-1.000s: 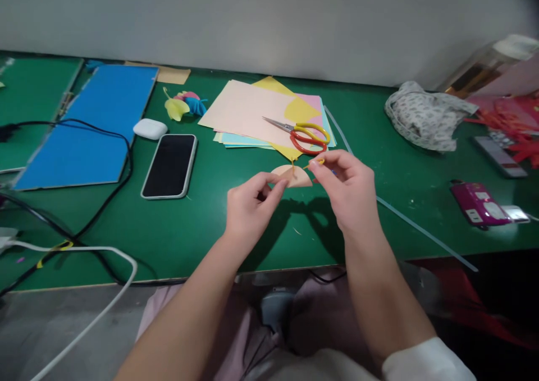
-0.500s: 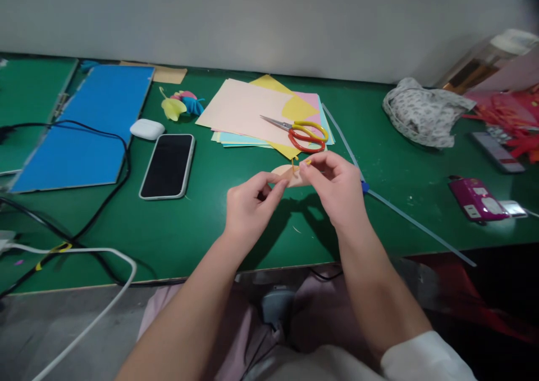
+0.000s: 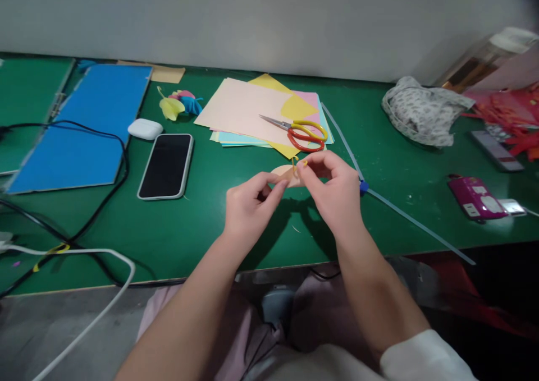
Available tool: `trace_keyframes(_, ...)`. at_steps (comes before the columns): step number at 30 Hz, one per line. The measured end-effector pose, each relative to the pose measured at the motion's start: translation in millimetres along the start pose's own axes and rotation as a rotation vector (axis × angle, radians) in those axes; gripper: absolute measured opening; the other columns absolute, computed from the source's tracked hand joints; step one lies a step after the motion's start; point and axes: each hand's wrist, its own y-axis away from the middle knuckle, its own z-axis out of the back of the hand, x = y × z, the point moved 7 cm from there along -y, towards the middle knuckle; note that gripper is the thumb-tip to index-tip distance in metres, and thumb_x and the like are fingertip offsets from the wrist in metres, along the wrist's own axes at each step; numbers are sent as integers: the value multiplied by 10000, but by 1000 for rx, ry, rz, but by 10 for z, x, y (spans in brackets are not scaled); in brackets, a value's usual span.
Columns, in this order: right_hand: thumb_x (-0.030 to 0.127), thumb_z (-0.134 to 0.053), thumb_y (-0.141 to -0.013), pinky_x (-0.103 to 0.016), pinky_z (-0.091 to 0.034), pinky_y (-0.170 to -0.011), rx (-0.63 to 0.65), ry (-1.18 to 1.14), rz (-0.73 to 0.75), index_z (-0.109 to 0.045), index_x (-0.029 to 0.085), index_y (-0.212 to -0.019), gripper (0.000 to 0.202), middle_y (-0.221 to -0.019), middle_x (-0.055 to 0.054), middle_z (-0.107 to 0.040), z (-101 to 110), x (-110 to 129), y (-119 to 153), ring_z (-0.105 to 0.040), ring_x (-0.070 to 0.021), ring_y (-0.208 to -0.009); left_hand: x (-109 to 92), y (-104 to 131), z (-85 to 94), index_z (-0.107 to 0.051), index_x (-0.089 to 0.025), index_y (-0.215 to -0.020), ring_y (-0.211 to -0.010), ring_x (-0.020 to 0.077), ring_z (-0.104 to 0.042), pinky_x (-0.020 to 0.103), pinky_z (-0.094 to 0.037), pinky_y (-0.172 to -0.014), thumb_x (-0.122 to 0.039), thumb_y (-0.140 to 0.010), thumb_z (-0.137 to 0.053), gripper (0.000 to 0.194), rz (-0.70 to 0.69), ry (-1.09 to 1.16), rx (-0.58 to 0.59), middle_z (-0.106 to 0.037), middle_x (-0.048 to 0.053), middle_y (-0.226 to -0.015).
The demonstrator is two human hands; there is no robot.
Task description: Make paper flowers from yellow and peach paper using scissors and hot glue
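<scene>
Between my hands, above the green table, is a peach-coloured paper piece (image 3: 281, 171) with a rounded edge. My left hand (image 3: 250, 204) pinches its near left edge between thumb and finger. Thin yellow curled strips (image 3: 295, 161) stand up from the paper. My right hand (image 3: 334, 187) is closed at the paper's right side, its thumb and fingertips pressed on a yellow strip; the fingers hide part of the paper. Just beyond lie scissors (image 3: 305, 136) with yellow and red handles, resting on a stack of coloured paper sheets (image 3: 242, 103).
Left of my hands lie a phone (image 3: 165, 166), a white earbud case (image 3: 145, 129), a blue board (image 3: 90, 128) and folded paper flowers (image 3: 172, 108). A pale blue strip (image 3: 416, 221) runs to the right. Further right are a patterned pouch (image 3: 423, 114) and a purple device (image 3: 478, 197).
My right thumb and fingertips have shifted slightly left along the paper, and the yellow curl there moved with them. My left hand keeps its pinch. The view has shifted slightly.
</scene>
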Motion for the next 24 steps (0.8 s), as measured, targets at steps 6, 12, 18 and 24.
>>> trace_keyframes(6, 198, -566, -781, -272, -491, -670, -50, 119, 108, -578, 211, -750, 36, -709, 20, -637, 29, 111, 40, -607, -133, -646, -13, -3, 12, -650, -189, -707, -414, 58, -412, 171, -316, -455, -327, -781, -592, 168, -18, -25, -11, -487, -60, -452)
trace_keyframes(12, 183, -563, -786, -273, -491, -669, -22, 111, 110, -579, 200, -764, 32, -729, 11, -636, 14, 101, 39, -604, -131, -652, -12, 2, 11, -652, -187, -714, -413, 53, -416, 155, -321, -449, -337, -790, -585, 181, -40, -24, -15, -501, -58, -454)
trace_keyframes(18, 181, -571, -777, -256, -486, -647, -19, 81, 91, -578, 203, -754, 33, -709, 23, -631, 4, 92, 25, -592, -121, -632, -17, 1, 3, -651, -194, -726, -408, 53, -415, 159, -320, -447, -332, -793, -583, 168, -48, -42, -9, -491, -65, -450)
trace_keyframes(24, 196, -582, -777, -228, -479, -607, -12, 33, 57, -579, 201, -740, 37, -687, 31, -624, 38, 59, 3, -589, -108, -611, -34, 3, 15, -643, -187, -710, -403, 43, -403, 158, -312, -444, -323, -793, -589, 168, -50, -31, -15, -473, -73, -444)
